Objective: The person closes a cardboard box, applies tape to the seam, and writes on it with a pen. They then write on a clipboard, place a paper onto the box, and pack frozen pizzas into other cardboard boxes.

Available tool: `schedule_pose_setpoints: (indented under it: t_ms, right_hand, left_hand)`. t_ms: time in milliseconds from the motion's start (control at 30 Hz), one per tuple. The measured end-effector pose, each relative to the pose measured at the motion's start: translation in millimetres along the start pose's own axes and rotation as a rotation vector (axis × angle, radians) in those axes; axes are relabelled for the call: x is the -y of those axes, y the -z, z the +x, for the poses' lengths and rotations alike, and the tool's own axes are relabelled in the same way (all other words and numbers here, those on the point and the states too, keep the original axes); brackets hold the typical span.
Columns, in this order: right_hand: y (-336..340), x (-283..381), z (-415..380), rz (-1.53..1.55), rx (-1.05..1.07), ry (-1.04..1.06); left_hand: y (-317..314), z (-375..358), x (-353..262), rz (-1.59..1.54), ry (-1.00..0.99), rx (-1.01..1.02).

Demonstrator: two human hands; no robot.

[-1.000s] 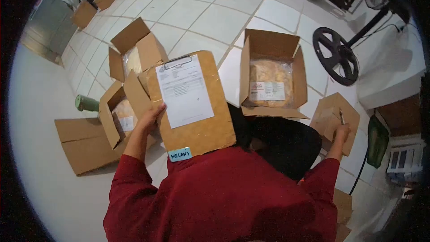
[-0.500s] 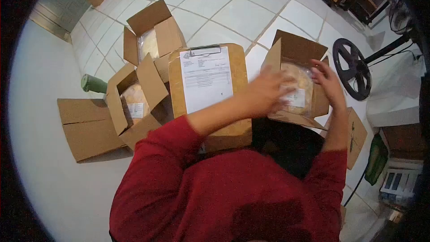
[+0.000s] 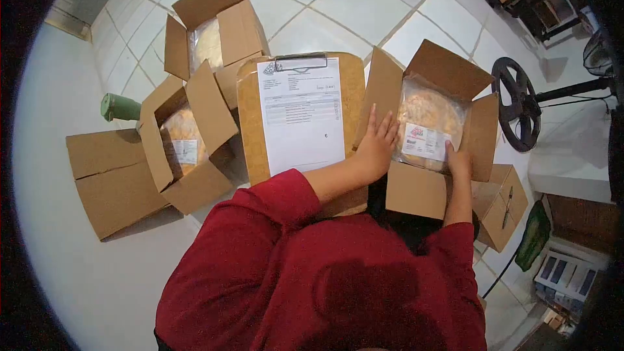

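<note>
On my right stands an open cardboard box (image 3: 448, 68) with its flaps spread. Inside lies a round, cheese-topped pizza (image 3: 429, 114) in clear plastic, with a white printed label facing up. My left hand (image 3: 377, 148) rests against the box's left flap, its fingers apart. At the front right corner, my right hand (image 3: 459, 162) grips the box wall, thumb over the inner side by the label; its other fingers are mostly hidden. Beside my left forearm is a clipboard (image 3: 357, 97) holding a printed sheet (image 3: 302, 136).
Two more open boxes, a near one (image 3: 153, 156) and a farther one (image 3: 244, 32), hold wrapped round foods at left. A green cylinder (image 3: 120, 108) lies behind them. A pen (image 3: 507, 208) rests on a closed box (image 3: 497, 231) at right. A black wheel (image 3: 517, 104) stands beyond.
My hands have moved down from above the package to the box's left flap and front right corner. The flaps now spread wider and the label shows fully. The view has shifted slightly.
</note>
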State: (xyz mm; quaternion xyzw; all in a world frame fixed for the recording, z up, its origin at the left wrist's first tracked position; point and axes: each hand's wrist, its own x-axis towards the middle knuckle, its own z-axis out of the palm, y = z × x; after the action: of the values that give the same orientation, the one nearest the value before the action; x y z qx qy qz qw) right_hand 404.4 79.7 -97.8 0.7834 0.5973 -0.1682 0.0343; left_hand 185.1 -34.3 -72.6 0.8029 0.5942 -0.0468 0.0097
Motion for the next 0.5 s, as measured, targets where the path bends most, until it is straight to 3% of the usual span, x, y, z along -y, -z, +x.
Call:
schedule_pose_setpoints:
  t_ms: [133, 200, 267, 333, 400, 433, 500]
  right_hand:
    - [-8, -8, 3, 0.186, 0.012, -0.017]
    - [-14, -21, 10, 0.523, 0.081, 0.010]
    - [-15, -35, 26, 0.586, 0.102, -0.057]
    - [1, -29, 24, 0.665, 0.130, -0.116]
    - [36, 3, -4, 1.073, 0.438, -0.179]
    - [46, 7, -3, 1.082, 0.418, -0.179]
    - [60, 11, 2, 1.198, 0.411, 0.110]
  left_hand:
    - [-4, 1, 1, -0.007, -0.036, -0.055]
    - [-1, 1, 0, -0.033, -0.051, -0.063]
    - [5, 8, -5, -0.460, 0.003, -0.191]
    - [12, 11, -4, -0.656, 0.038, -0.291]
    - [19, 12, 2, -0.841, 0.074, -0.388]
    - [22, 11, 6, -0.947, 0.119, -0.411]
    - [24, 11, 13, -1.055, 0.154, -0.434]
